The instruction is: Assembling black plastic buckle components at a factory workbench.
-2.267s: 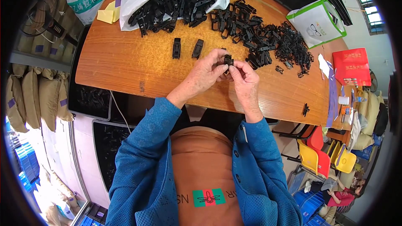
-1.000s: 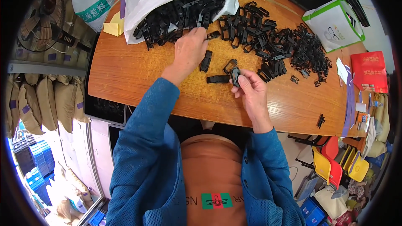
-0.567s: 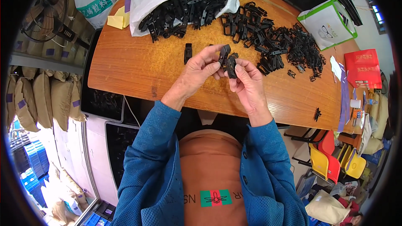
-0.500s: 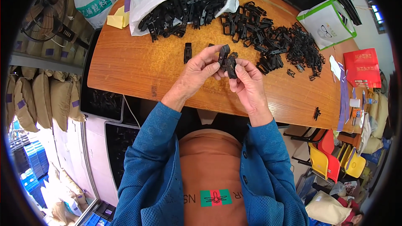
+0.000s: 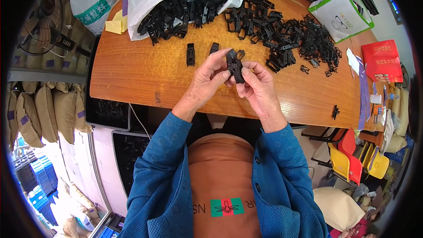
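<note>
Above the front part of the wooden table (image 5: 132, 79), my left hand (image 5: 206, 81) and my right hand (image 5: 261, 89) meet on black plastic parts (image 5: 236, 68). Thumb and fingers of each hand pinch them from either side, and the pieces sit against each other. My fingers cover much of them, so I cannot tell whether they are joined. Just beyond my left hand lie two loose black clip-like pieces, one upright in view (image 5: 190, 54) and one partly behind my fingers (image 5: 214, 47).
A white sack (image 5: 134, 17) spills black parts (image 5: 189, 11) at the back. Right of it spreads a heap of black frame-like pieces (image 5: 286, 35). Farther right stand a white-and-green bag (image 5: 341, 17) and a red box (image 5: 381, 61). One small black part (image 5: 335, 112) lies near the right edge.
The two black pieces, apart at an angle before, are now brought together between my hands. The view has shifted slightly, and the second loose piece shows more.
</note>
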Motion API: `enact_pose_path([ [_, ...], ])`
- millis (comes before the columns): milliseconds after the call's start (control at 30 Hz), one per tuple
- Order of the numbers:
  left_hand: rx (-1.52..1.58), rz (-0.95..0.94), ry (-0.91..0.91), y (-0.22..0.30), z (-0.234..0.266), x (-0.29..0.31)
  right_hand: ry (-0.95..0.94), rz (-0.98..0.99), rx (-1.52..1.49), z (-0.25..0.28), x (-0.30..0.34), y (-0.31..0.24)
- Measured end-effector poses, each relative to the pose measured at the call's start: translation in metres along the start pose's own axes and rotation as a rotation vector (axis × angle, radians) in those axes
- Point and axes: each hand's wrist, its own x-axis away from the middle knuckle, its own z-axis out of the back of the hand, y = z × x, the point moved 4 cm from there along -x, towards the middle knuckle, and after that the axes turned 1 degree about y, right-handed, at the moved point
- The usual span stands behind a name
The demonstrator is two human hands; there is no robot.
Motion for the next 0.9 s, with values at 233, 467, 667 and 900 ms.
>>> enact_pose_path([
  [233,-0.081,0.037,0.015,-0.007,-0.001,0.002,-0.017,-0.05,0.036,0.009,-0.004,0.002],
  [467,-0.496,0.019,-0.076,0.014,-0.003,0.002,0.028,-0.02,0.541,0.025,0.003,-0.007],
  [667,-0.771,0.339,-0.189,0.006,-0.015,-0.007,-0.011,0.207,0.958,0.023,0.013,-0.004],
  [900,-0.403,0.32,-0.057,-0.018,-0.025,-0.009,-0.021,0.075,0.374,0.051,0.009,-0.002],
])
